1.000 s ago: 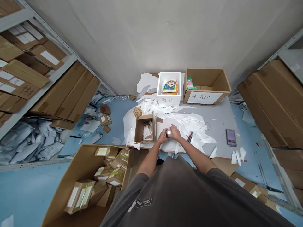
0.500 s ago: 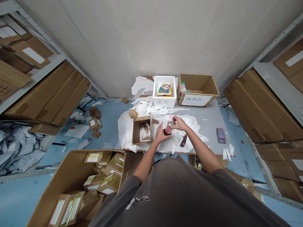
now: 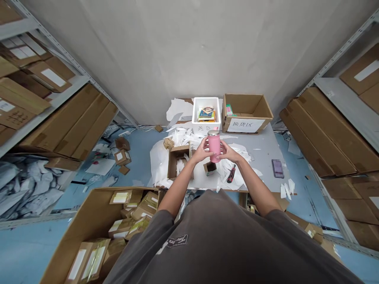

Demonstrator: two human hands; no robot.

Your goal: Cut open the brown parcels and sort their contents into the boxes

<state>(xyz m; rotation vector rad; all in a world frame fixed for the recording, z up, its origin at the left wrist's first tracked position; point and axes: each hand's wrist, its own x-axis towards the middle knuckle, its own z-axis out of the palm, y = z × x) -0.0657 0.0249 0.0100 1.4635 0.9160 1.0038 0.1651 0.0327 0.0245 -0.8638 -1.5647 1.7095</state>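
A pink tumbler (image 3: 214,148) with a silver lid is held upright above the table, between both hands. My left hand (image 3: 202,151) grips its left side, and my right hand (image 3: 228,153) wraps the right side near the base. Below it, a small open cardboard box (image 3: 210,168) sits on the table. To the right of that box lies a red and black box cutter (image 3: 231,174) on torn white paper. A larger open carton (image 3: 177,152) with white paper inside stands left of my left hand.
At the back of the table stand a white foam box (image 3: 206,127) holding books and a cardboard box (image 3: 246,125) with a handwritten label. A big carton (image 3: 97,193) of taped parcels is at the lower left. Shelves with boxes flank both sides.
The pink tumbler has come out of the small cardboard box and is raised toward me. My left hand has let go of that box and now holds the tumbler too.
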